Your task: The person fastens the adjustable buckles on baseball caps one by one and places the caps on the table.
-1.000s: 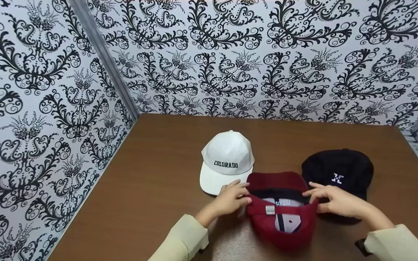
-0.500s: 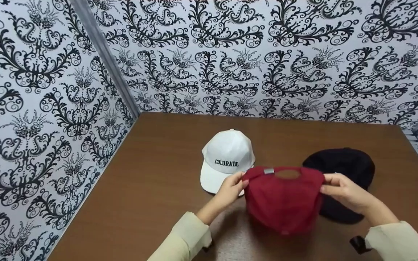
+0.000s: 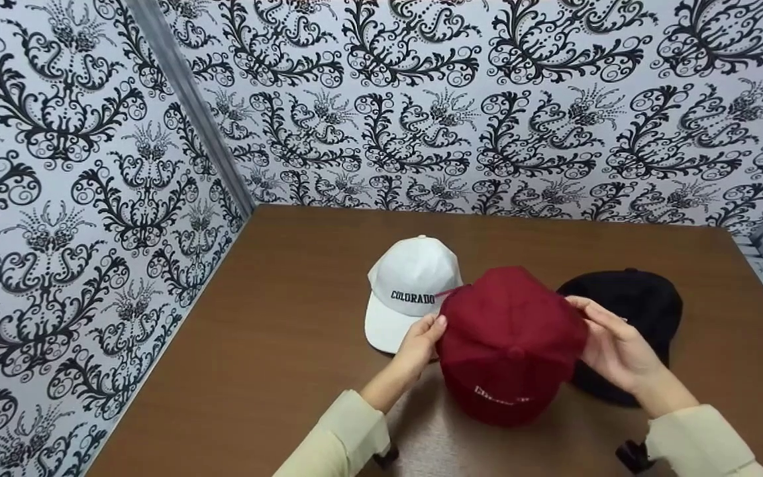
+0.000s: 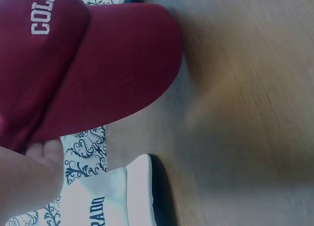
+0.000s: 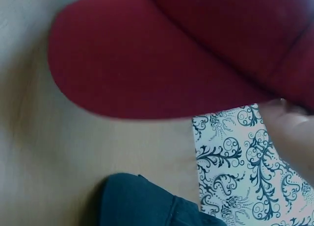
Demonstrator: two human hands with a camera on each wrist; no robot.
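Both hands hold a red baseball cap (image 3: 514, 318) off the table, its crown up and its brim toward the person. The left hand (image 3: 418, 348) grips the cap's left edge, and the right hand (image 3: 620, 354) holds the opposite edge with its fingers along the side. White lettering starting "COLO" shows above the brim in the left wrist view. Behind and left of it sits a white cap (image 3: 411, 271) marked "COLORADO". A black cap (image 3: 643, 298) lies to the right, partly hidden by the right hand.
A brown wooden table (image 3: 275, 318) carries the caps. Patterned black-and-white wall panels (image 3: 421, 119) stand at the back and left. Dark straps (image 3: 634, 457) show at the sleeve cuffs.
The red cap has turned over between the hands, from its open underside and back strap showing to its crown showing. The white and black caps have stayed in place.
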